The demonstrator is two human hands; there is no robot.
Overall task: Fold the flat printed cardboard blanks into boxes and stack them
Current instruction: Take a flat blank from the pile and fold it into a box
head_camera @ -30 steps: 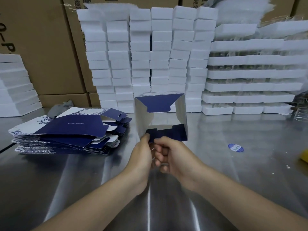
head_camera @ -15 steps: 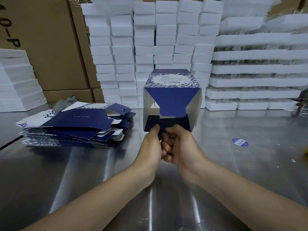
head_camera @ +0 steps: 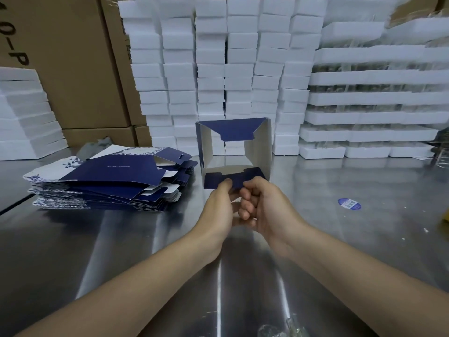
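Since half a second ago the box [head_camera: 258,147] has tipped back and dropped lower in the frame: its printed top face no longer shows, and the view now runs straight through the open sleeve to the white foam stacks [head_camera: 243,69] behind.

At centre frame the box is held just above the steel table [head_camera: 340,239], its open axis pointing away from the viewer. An upper flap [head_camera: 237,130], dark blue, hangs down from the top edge. A lower flap [head_camera: 218,182] runs left to right along the bottom edge, directly above both hands.

The left hand [head_camera: 218,207] pinches this flap with its thumb on top; the right hand [head_camera: 264,210], fingers curled, pinches it just beside the left. Both hands sit equally near the flap — each grips the box by that one strip.

The next fold likely turns on pushing this flap inward, away from the wrists.

A pile of flat blanks [head_camera: 109,176] lies at middle left — nearer the left hand.
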